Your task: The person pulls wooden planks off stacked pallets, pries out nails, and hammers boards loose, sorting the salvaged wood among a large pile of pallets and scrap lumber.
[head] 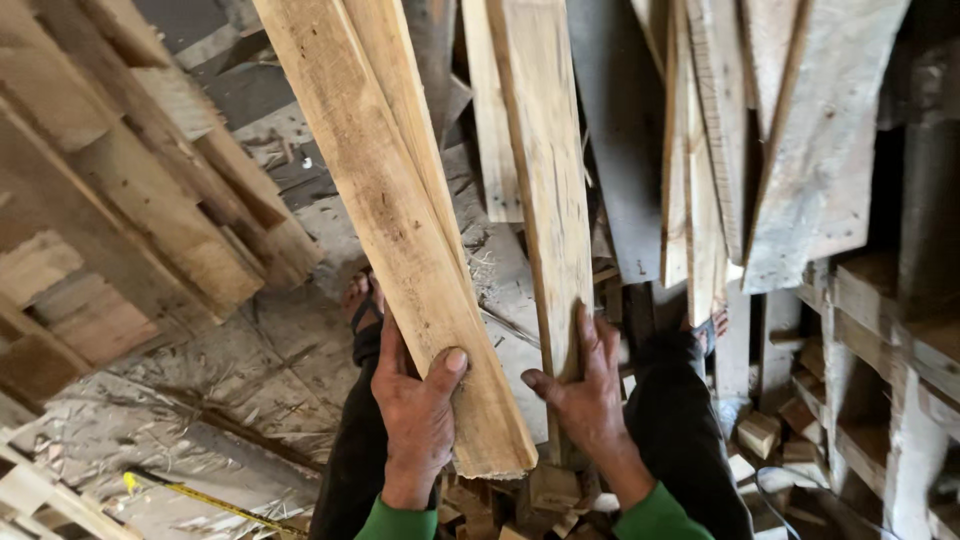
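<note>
So we've got our left hand [415, 415] wrapped around the lower end of a pale wooden plank [395, 215], thumb pressed flat on its front face and the other fingers curled round the left edge behind it, with the board leaning up and away to the upper left. Our right hand [585, 395] is closed on the bottom of a narrower plank [545, 170] standing nearly upright just beside the first, fingers [600, 345] laid up its right edge and thumb hooked across the front. Small wood offcuts [757, 435] lie on the floor, a tape measure [200, 495] at lower left.
</note>
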